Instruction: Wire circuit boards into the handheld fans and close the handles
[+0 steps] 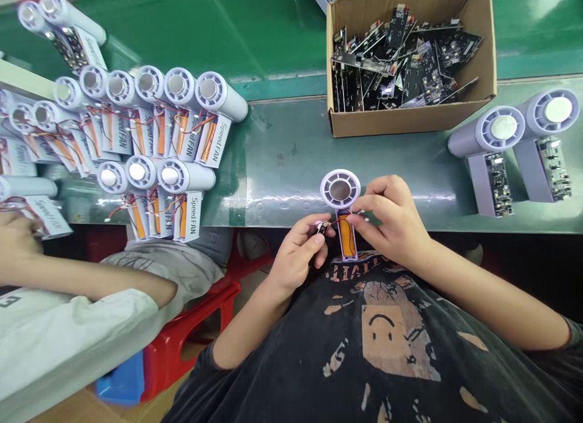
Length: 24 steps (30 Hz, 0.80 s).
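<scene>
A lavender fan unit point(340, 189) with a round slotted head lies at the table's front edge, its open handle toward me. An orange battery point(347, 236) with thin wires shows inside the handle. Left of the handle, my left hand point(303, 247) is closed on a small dark part with a white connector point(322, 227), held between thumb and fingers. My right hand point(387, 219) is pinched over the top of the handle, on thin red and black wires. A small white plug shows beside its fingertips.
A cardboard box point(410, 120) of black circuit boards stands at the back. Two fan units point(489, 131) with exposed boards are at the right. Many fan units point(182, 137) fill the left, where another person's hand point(18, 237) rests. A red stool point(195, 319) is below.
</scene>
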Each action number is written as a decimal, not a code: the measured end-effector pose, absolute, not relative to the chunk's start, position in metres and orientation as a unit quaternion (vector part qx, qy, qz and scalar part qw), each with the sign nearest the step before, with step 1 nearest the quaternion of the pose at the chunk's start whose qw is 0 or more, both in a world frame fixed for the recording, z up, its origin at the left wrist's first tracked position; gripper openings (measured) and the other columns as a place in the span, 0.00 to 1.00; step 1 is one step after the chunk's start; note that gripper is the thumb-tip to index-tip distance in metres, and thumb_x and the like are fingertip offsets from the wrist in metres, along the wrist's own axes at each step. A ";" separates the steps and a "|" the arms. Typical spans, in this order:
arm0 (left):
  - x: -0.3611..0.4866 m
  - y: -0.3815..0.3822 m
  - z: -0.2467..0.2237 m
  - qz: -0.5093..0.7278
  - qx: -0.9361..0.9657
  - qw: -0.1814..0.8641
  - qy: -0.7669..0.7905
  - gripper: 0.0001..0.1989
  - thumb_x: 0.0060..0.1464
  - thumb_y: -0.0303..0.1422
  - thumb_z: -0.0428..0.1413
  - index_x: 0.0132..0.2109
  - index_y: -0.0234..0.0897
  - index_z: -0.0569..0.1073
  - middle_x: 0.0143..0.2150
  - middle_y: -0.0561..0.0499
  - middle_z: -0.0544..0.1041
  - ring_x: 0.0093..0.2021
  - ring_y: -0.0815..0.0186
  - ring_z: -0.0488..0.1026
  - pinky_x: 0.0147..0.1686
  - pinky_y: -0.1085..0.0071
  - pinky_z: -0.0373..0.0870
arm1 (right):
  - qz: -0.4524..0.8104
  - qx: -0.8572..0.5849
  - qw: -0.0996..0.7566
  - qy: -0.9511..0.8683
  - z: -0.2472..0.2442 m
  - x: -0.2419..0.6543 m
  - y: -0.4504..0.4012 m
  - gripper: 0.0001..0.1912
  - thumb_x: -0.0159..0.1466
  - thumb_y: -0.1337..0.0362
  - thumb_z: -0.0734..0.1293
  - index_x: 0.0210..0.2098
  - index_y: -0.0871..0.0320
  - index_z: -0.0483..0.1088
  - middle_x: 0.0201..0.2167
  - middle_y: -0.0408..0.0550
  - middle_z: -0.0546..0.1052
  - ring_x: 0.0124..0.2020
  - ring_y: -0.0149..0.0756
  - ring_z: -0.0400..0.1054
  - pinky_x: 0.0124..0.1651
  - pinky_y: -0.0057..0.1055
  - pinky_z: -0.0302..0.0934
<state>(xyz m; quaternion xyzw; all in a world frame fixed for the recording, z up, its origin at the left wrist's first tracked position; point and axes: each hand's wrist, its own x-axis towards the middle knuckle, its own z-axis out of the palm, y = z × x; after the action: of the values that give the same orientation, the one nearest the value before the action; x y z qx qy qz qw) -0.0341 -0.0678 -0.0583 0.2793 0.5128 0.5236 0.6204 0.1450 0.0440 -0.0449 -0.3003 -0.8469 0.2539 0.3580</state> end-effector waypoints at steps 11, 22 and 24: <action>-0.037 -0.067 -0.057 0.524 0.273 0.633 0.501 0.14 0.56 0.38 0.61 0.48 0.39 0.72 0.38 0.53 0.76 0.20 0.78 0.70 0.20 0.79 0.66 | 0.461 -0.388 0.339 -0.722 -0.049 0.159 0.045 0.08 0.66 0.66 0.66 0.44 0.53 0.75 0.33 0.42 0.78 0.35 0.31 0.73 0.40 0.32 0.67; -0.041 -0.069 -0.058 0.454 0.350 0.606 0.551 0.16 0.56 0.38 0.61 0.49 0.36 0.73 0.39 0.49 0.78 0.23 0.76 0.72 0.24 0.77 0.71 | 0.343 -0.242 0.288 -0.861 -0.053 0.159 0.054 0.09 0.69 0.68 0.60 0.43 0.56 0.72 0.31 0.44 0.78 0.33 0.32 0.72 0.37 0.31 0.67; -0.041 -0.070 -0.060 0.453 0.353 0.603 0.554 0.16 0.56 0.39 0.61 0.49 0.36 0.73 0.39 0.48 0.78 0.23 0.75 0.72 0.24 0.77 0.72 | 0.333 -0.228 0.285 -0.869 -0.050 0.162 0.055 0.08 0.67 0.69 0.62 0.42 0.56 0.71 0.31 0.44 0.78 0.32 0.33 0.72 0.36 0.31 0.68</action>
<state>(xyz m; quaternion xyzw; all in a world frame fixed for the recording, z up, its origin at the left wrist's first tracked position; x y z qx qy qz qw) -0.0413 -0.0698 -0.0597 0.3534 0.5540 0.4529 0.6025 0.1617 0.0546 -0.0499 -0.2284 -0.8694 0.3327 0.2850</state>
